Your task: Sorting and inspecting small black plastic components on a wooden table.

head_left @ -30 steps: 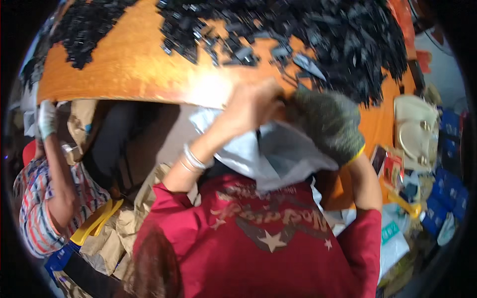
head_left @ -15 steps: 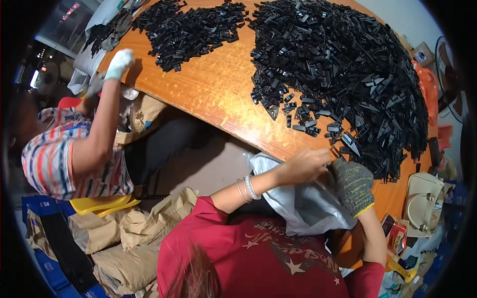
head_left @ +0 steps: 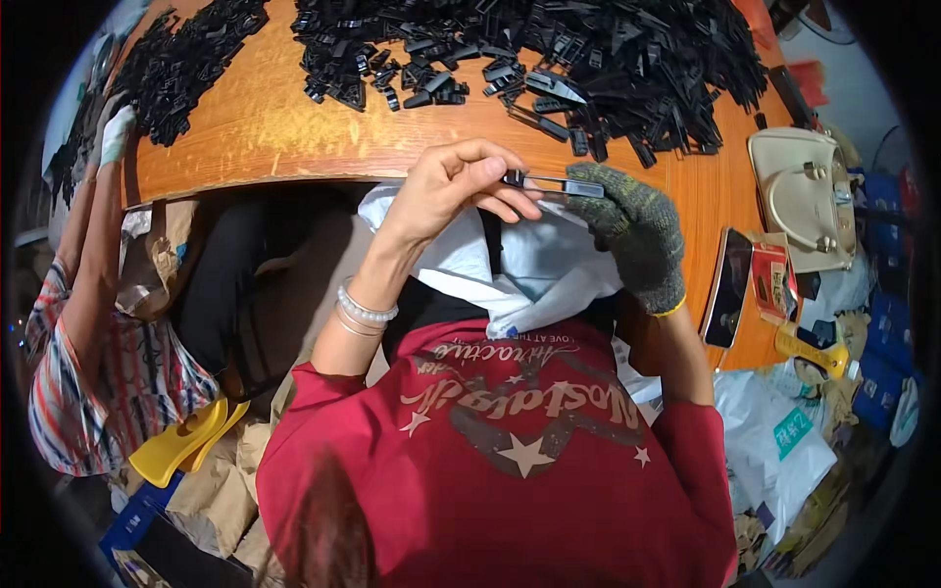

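Observation:
A slim black plastic piece with a narrow open middle point(head_left: 580, 188) spans the gap between my hands, above the table's near edge. My bare left hand point(head_left: 453, 188), with bracelets at the wrist, pinches its small left end between thumb and fingers. My right hand point(head_left: 635, 235), in a dark grey knitted glove with a yellow cuff, grips the wider right end; the glove partly hides its fingers. A whitish plastic bag point(head_left: 461, 257) lies open across my lap, under both hands. Beyond them a large heap of black plastic pieces point(head_left: 627, 69) covers the wooden table point(head_left: 323, 147).
A smaller black heap point(head_left: 186, 69) lies at the far left, where a co-worker's gloved hand point(head_left: 118, 135) reaches in. To the right are a phone point(head_left: 728, 287), a red box point(head_left: 774, 279), a cream handbag point(head_left: 799, 196) and a yellow-handled tool point(head_left: 814, 351).
My view has turned down and right. My hands have risen off the heap's near edge, and the slim black piece now shows between them. The co-worker's arm has reached farther toward the small heap.

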`<act>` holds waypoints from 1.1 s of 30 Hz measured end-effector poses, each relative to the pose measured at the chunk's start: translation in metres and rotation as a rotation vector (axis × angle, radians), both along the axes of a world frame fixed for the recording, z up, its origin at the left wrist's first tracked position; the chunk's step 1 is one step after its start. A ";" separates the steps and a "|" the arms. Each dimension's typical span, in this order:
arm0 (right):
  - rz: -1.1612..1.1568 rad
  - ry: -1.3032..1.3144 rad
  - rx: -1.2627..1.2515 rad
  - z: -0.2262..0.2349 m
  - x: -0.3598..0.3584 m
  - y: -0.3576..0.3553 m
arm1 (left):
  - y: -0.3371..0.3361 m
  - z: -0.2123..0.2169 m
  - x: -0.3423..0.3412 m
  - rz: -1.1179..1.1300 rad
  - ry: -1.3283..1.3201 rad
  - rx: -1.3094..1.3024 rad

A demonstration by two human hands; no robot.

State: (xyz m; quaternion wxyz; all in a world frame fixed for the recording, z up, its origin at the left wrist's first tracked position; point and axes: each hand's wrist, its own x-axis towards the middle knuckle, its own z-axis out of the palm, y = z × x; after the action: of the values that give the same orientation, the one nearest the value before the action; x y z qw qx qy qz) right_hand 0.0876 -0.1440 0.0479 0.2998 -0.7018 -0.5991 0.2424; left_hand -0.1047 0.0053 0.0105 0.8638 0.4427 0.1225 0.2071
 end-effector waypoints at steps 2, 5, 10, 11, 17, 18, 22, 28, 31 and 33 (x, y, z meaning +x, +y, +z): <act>-0.024 0.211 0.089 -0.007 -0.003 -0.006 | -0.007 -0.002 0.005 0.019 0.093 0.003; -0.040 0.403 -0.045 -0.031 0.002 -0.019 | -0.021 0.001 0.014 0.025 0.226 0.018; -0.009 0.190 -0.131 -0.034 0.001 -0.023 | -0.029 0.003 0.021 0.085 0.414 0.291; -0.003 0.190 -0.126 -0.022 -0.003 -0.020 | -0.029 -0.001 0.021 0.091 0.415 0.295; 0.103 0.152 0.122 -0.003 0.000 -0.020 | 0.001 -0.016 0.051 0.570 0.424 1.261; 0.103 0.149 0.123 0.000 0.000 -0.019 | 0.005 -0.019 0.053 0.572 0.421 1.261; -0.044 0.048 0.071 -0.009 0.009 -0.009 | 0.018 -0.026 0.054 0.504 0.476 1.444; -0.252 -0.054 0.194 -0.020 -0.008 0.009 | -0.010 -0.015 0.038 0.369 0.240 1.424; 0.047 -0.478 0.170 -0.043 -0.004 0.010 | -0.003 -0.017 0.043 0.376 0.157 1.338; 0.109 -0.563 0.236 -0.038 -0.002 0.012 | 0.021 -0.025 0.046 0.544 0.264 1.400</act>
State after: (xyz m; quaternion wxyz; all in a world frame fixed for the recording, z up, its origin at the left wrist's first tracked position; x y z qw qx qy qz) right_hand 0.0859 -0.1319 0.0101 0.1880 -0.6686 -0.7193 -0.0168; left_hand -0.0587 0.0263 -0.0142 0.2784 0.8624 0.1695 0.3873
